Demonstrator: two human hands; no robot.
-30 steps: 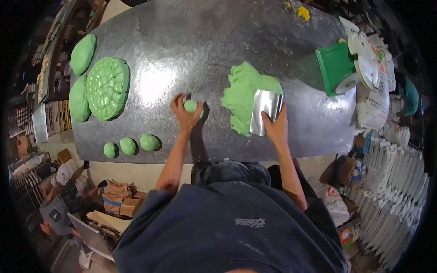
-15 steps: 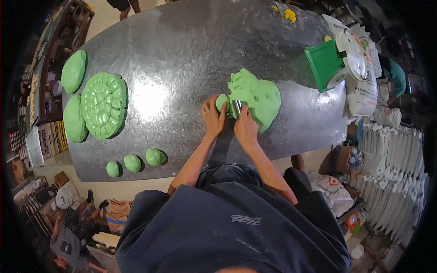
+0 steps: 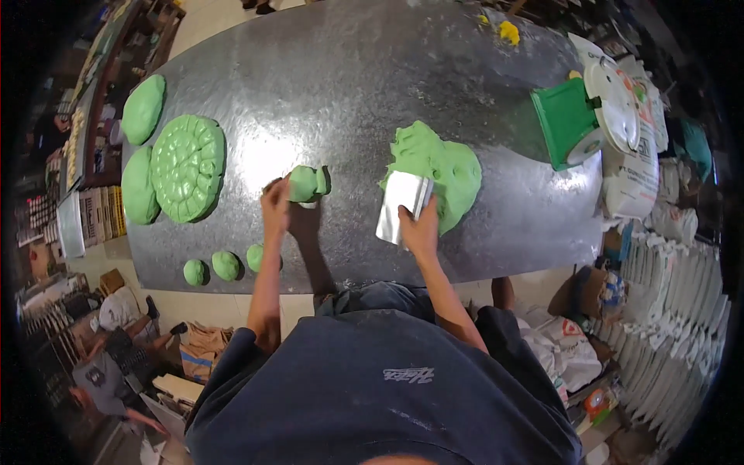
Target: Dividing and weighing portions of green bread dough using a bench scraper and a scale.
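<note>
My left hand (image 3: 275,203) grips a piece of green dough (image 3: 303,184) by its left side, over the middle of the table; a smaller lump shows at that piece's right edge. In my right hand (image 3: 421,227) is a shiny metal dough scraper (image 3: 401,203), its flat face turned up. The scraper lies against the near left side of a large, uneven mound of green dough (image 3: 453,174). Three small dough balls sit near the table's front edge, among them a middle ball (image 3: 225,266); my left forearm partly hides the rightmost.
On the left of the dark metal table (image 3: 349,85) rests a scored round of green dough (image 3: 188,168) beside two smooth dough lumps. A green scale (image 3: 562,124) stands at the right, near white sacks (image 3: 628,182). Yellow bits (image 3: 508,32) lie at the far edge.
My left hand has moved left, away from the mound, carrying the dough piece. My right hand has turned the scraper from edge-on to flat beside the mound.
</note>
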